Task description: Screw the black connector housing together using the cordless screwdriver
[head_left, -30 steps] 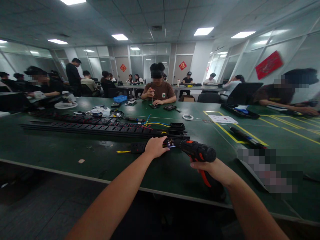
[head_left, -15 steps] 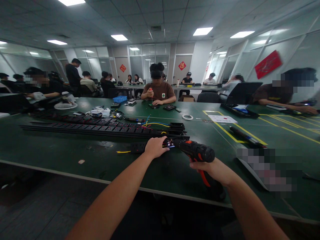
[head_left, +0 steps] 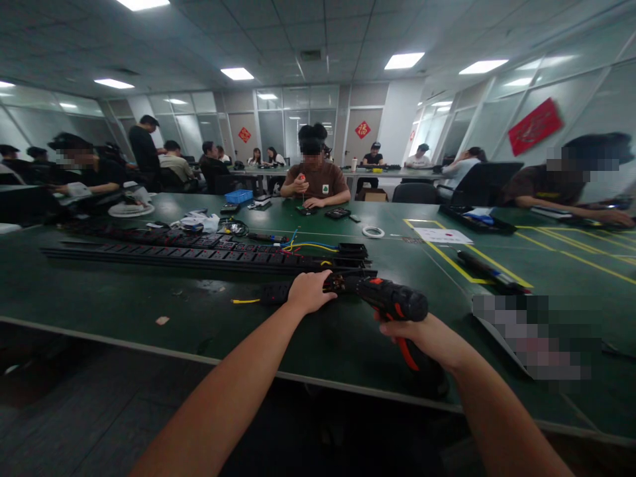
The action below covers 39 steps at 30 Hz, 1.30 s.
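Across the green table (head_left: 119, 305), gripping the power drill (head_left: 395, 298) in the right hand (head_left: 420, 332), no longer lighting what lies ahead, perhaps pausing the drive; clasping the black socket strip (head_left: 275, 293) in the left hand (head_left: 311, 293), leaving its exposed end (head_left: 337, 283) beyond the thumb, meeting or nearing the drill's nose (head_left: 352, 285).

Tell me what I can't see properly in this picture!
Head view: the middle of the black strip, hidden by the left grip.
Head view: part of the handle of the drill, covered by the right grip.
Head view: the drill's tip, too small and dark.
Head view: most of the pale item, behind pixel blocks.
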Available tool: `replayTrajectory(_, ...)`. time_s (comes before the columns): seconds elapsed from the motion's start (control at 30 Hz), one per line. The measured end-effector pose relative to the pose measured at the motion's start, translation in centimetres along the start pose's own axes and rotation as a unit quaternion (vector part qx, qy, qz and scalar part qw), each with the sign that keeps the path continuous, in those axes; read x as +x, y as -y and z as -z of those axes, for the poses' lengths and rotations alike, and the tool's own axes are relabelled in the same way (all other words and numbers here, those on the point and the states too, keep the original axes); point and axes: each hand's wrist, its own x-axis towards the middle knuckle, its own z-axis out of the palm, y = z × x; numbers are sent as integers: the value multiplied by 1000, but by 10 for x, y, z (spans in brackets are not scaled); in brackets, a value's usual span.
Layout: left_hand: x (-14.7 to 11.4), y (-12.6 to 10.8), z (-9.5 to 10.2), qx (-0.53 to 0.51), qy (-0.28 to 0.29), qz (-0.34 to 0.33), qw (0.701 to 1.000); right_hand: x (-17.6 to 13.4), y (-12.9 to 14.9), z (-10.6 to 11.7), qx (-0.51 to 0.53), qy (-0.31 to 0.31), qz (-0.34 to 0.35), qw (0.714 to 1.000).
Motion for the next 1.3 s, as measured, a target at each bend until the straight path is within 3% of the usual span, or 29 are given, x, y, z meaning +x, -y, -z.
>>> replayTrajectory(0.97,-1,-4,6,-11,23,19,1000,0,1,1,-34,10,18,999)
replayTrajectory(1.3,-1,-1,3,-13,5,6,1000,0,0,2,-19,7,6,1000)
